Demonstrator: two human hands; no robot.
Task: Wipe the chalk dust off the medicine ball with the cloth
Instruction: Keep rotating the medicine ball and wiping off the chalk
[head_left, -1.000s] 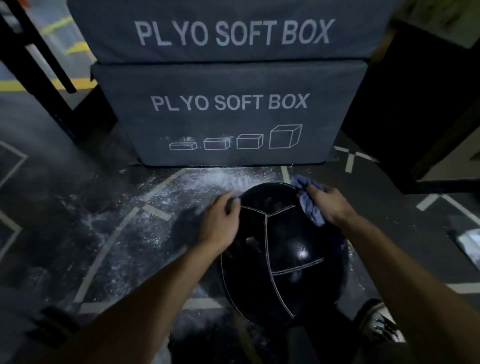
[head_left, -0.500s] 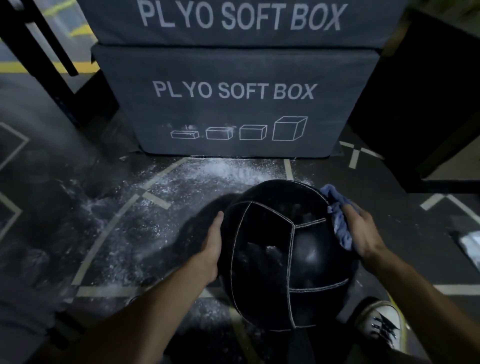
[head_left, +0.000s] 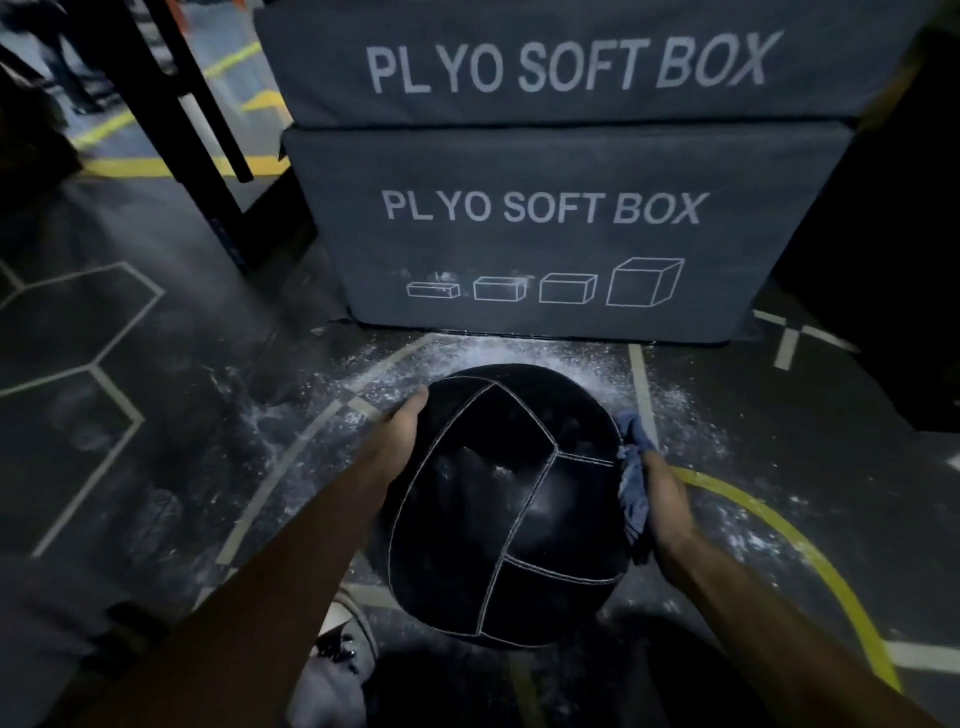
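- Head view: the black medicine ball (head_left: 511, 512) with white seams is held above the floor (head_left: 156, 415), between both hands, in front of two stacked soft boxes (head_left: 561, 234).
- The left hand (head_left: 402, 431) presses flat on the ball's left side, fingers straight.
- The right hand (head_left: 667, 506) holds a blue cloth (head_left: 635, 475) against the ball's right side, fingers curled round it.
- White chalk dust (head_left: 524, 358) is scattered over the floor beneath and around the ball.
- A shoe (head_left: 345, 642) shows under the left forearm.

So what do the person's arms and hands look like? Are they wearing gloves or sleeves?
No gloves. The left hand and the right hand are both bare, and no rings, watch or bands can be made out in the dim light. Both forearms are bare too, with no sleeve in view as far as the picture's bottom edge.
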